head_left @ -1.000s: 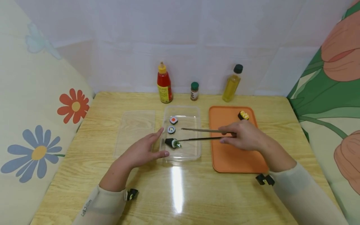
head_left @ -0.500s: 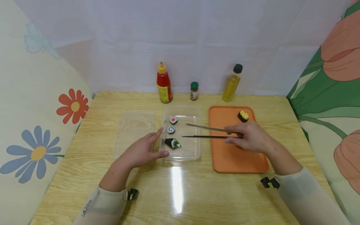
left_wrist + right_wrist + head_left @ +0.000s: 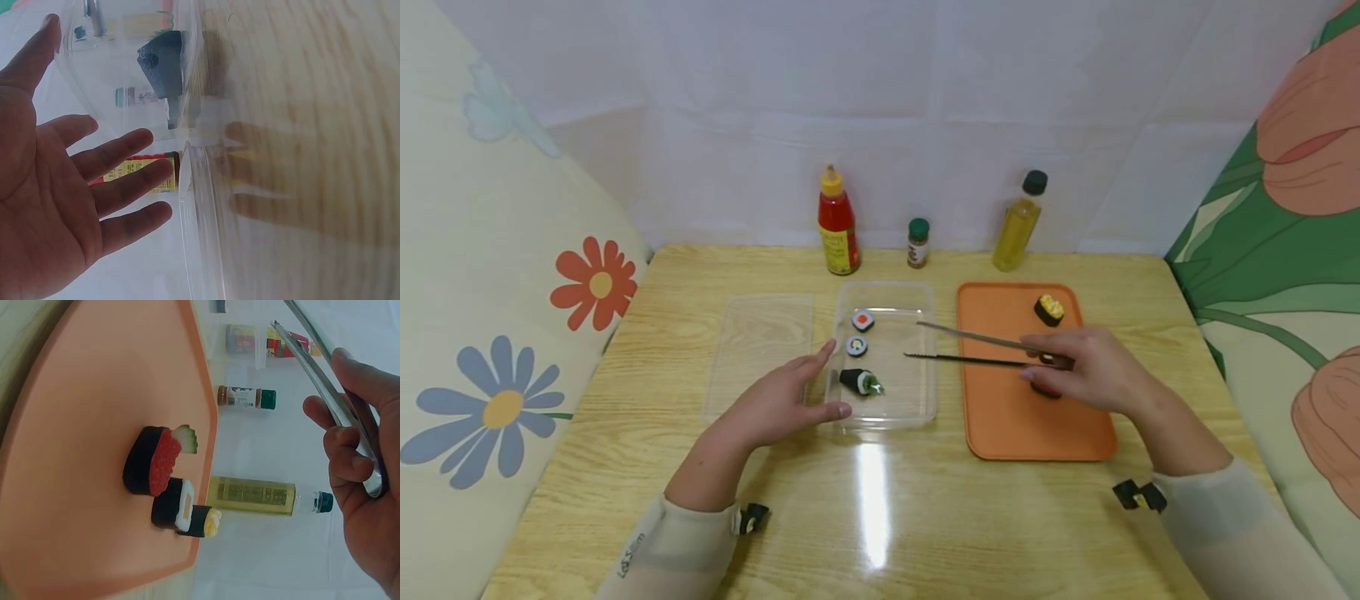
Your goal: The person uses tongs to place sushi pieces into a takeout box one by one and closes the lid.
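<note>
My left hand [image 3: 782, 402] has its fingers spread beside a clear plastic container [image 3: 898, 354], thumb and forefinger at its left wall. Inside lie two round sushi rolls, one with a red centre [image 3: 862, 320] and one with a mixed centre [image 3: 856, 346], plus a dark cone hand roll [image 3: 854, 381]. My right hand [image 3: 1093, 367] grips metal tongs [image 3: 976, 336], arms apart with nothing between the tips. It hovers over an orange tray [image 3: 1022, 433]. The right wrist view shows red-roe sushi [image 3: 164, 462], a black-and-white roll [image 3: 172, 503] and yellow-topped sushi [image 3: 203, 522] on it.
A clear lid [image 3: 760, 333] lies left of the container. Along the back stand a red sauce bottle [image 3: 838, 233], a small green-capped spice jar [image 3: 917, 246] and an oil bottle [image 3: 1017, 233]. A white cloth [image 3: 880, 125] hangs behind the table.
The right hand has drawn the tongs back rightward from beside the hand roll, and its red-roe sushi neighbour now shows partly under the hand. The left hand stays in place.
</note>
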A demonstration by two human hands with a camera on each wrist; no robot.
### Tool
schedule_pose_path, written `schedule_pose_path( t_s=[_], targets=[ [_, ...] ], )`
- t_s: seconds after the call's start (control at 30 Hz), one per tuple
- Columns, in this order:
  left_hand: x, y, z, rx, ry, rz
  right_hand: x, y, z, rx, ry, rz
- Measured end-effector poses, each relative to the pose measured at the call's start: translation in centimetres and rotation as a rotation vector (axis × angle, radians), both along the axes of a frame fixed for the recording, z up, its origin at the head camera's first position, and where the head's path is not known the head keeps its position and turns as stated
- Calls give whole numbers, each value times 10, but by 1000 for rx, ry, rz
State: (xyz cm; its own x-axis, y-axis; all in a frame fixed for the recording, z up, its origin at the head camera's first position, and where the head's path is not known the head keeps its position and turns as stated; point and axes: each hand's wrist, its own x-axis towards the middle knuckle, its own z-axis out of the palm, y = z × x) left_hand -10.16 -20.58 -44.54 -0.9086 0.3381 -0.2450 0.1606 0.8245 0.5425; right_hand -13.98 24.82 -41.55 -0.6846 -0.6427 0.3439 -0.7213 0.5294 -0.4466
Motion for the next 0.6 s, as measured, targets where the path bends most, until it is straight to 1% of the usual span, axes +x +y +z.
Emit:
schedule_pose_path(
  t_s=[0.2,0.3,0.43,0.6],
  targets=[
    [-1,1,1,-5,-3,0,4,11,-3,-19,21,-38],
    [-1,1,1,-3,-3,1,5,15,-4,-4,29,-70],
    [-1,0,0,8,-3,-1,7,22,-6,8,40,-110],
    [-1,-1,-2,21,-3,-6,6,30,-7,-7,57,-137]
  ],
)
